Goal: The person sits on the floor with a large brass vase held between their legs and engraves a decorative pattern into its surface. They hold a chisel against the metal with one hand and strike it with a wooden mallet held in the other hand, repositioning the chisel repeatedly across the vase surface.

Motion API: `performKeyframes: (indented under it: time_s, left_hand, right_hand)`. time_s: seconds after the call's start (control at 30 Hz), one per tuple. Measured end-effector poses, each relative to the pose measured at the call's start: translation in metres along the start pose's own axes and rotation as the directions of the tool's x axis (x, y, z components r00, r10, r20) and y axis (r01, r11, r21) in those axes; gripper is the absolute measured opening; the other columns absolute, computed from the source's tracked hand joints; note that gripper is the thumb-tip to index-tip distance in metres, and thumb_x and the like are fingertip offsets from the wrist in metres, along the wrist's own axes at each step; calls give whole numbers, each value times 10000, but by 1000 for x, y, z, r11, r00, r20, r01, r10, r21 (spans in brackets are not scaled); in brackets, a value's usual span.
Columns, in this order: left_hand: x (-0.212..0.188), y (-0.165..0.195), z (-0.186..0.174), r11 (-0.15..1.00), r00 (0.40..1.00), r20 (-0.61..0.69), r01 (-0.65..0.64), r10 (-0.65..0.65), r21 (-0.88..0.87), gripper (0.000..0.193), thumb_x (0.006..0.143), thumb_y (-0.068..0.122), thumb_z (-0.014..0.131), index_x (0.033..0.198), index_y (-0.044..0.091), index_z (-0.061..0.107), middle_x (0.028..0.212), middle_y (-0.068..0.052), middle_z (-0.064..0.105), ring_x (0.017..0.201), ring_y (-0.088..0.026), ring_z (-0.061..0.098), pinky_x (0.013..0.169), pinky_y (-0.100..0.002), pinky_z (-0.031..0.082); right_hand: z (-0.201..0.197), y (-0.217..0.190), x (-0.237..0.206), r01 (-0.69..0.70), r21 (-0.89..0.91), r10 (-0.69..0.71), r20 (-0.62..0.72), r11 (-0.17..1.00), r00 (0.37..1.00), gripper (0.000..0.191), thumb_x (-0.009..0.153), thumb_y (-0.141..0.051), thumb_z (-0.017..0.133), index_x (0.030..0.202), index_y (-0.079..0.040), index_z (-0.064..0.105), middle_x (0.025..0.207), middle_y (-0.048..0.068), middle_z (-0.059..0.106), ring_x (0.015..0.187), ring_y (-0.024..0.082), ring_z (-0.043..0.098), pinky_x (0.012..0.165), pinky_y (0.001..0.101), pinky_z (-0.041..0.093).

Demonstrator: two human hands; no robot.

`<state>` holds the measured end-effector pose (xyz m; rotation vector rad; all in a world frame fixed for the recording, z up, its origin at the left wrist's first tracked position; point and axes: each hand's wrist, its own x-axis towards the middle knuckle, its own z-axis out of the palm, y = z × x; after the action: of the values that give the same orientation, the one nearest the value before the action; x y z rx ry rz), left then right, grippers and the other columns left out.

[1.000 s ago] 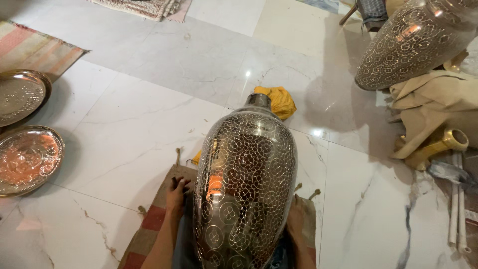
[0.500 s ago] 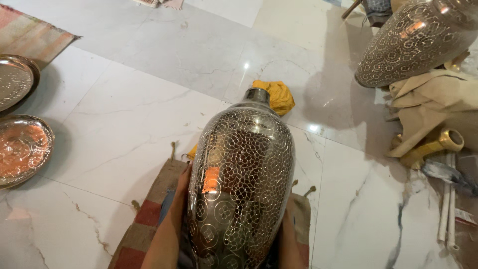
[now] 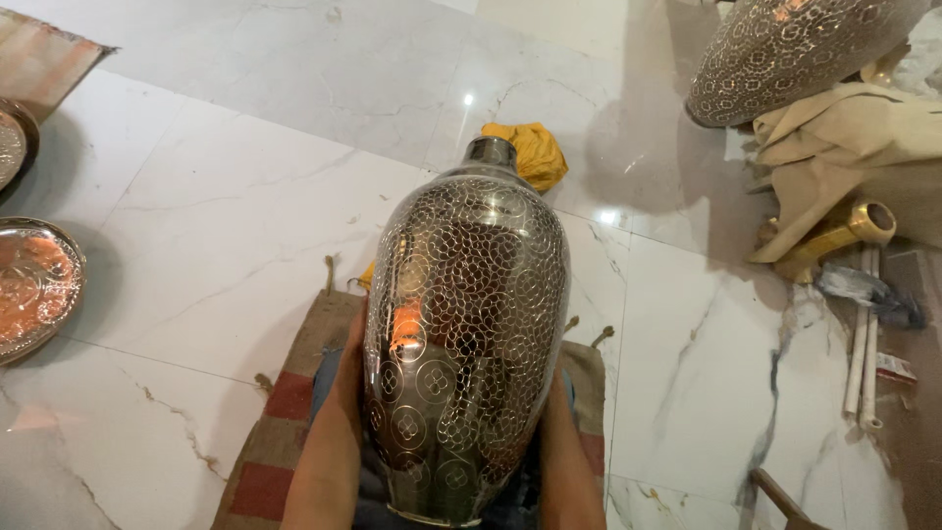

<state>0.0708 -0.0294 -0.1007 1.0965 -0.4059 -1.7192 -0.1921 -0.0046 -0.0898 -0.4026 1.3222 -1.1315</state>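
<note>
I have the big engraved metal vase (image 3: 466, 334) lying tilted across my lap, its wide base toward me and its narrow neck pointing away, over the striped mat (image 3: 285, 412) on the marble floor (image 3: 196, 196). My left hand (image 3: 345, 378) is pressed flat against the vase's left flank, fingers curled around the belly. My right hand (image 3: 557, 412) is against the right flank, mostly hidden behind the curve, so I cannot tell how far its fingers wrap. Both are holding the vase between them; neither is closed on a tool.

Judgement on handling: the surface is polished and rounded, so grip should come from palm pressure on both sides at once, low on the widest part. Keep the weight resting on the lap and mat rather than carried by the wrists. If turned, rotate slowly, one hand shifting while the other holds.

Just beyond the vase's neck lies a yellow cloth (image 3: 535, 152), touching or nearly touching the mouth. Left of the vase, well apart, a copper-toned plate (image 3: 34, 285) sits on the floor. Far right of the vase: a second patterned vase (image 3: 785, 49), beige fabric (image 3: 844, 137), a brass piece (image 3: 834, 231) and pale rods (image 3: 863, 334). Keep the neck from swinging toward these.
</note>
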Motion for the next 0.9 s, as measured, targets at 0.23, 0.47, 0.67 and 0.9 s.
performKeyframes:
  time_s: [0.23, 0.47, 0.67, 0.9]
  left_hand:
    - [-1, -5, -6, 997, 994, 111, 23, -14, -77, 671, 1076, 581, 373, 1387, 24, 584, 1144, -158, 685, 920, -221, 702, 727, -357, 619]
    - [-4, 0, -12, 999, 992, 120, 48, -44, -26, 700, 1064, 627, 382, 1319, 23, 626, 1066, -133, 698, 838, -202, 681, 673, -334, 588]
    - [-4, -4, -21, 1000, 1000, -27, 2, -1, 25, 642, 1030, 607, 442, 1192, 35, 686, 935, -83, 735, 748, -159, 667, 631, -320, 555]
    - [0, -6, -16, 1000, 999, -32, -11, 11, -7, 557, 1040, 528, 556, 1121, -9, 683, 844, -91, 691, 680, -195, 638, 587, -346, 540]
  right_hand:
    - [10, -12, -3, -2, -3, 2, 8, 1000, 1000, 538, 1060, -397, 375, 1481, -65, 418, 1320, 226, 598, 1053, 325, 634, 848, 426, 535]
    - [21, -14, -6, 2, -8, -2, 20, 1000, 1000, 570, 1051, -427, 364, 1509, -89, 382, 1365, 214, 575, 1097, 322, 624, 893, 429, 520]
    - [22, -14, 3, -7, -21, 7, 10, 1000, 1000, 599, 1043, -453, 354, 1534, -109, 350, 1403, 203, 555, 1135, 320, 616, 932, 432, 508]
    - [24, -16, 1, -16, -31, 16, 6, 999, 1000, 635, 1034, -484, 343, 1562, -133, 314, 1448, 190, 532, 1179, 317, 607, 976, 435, 494]
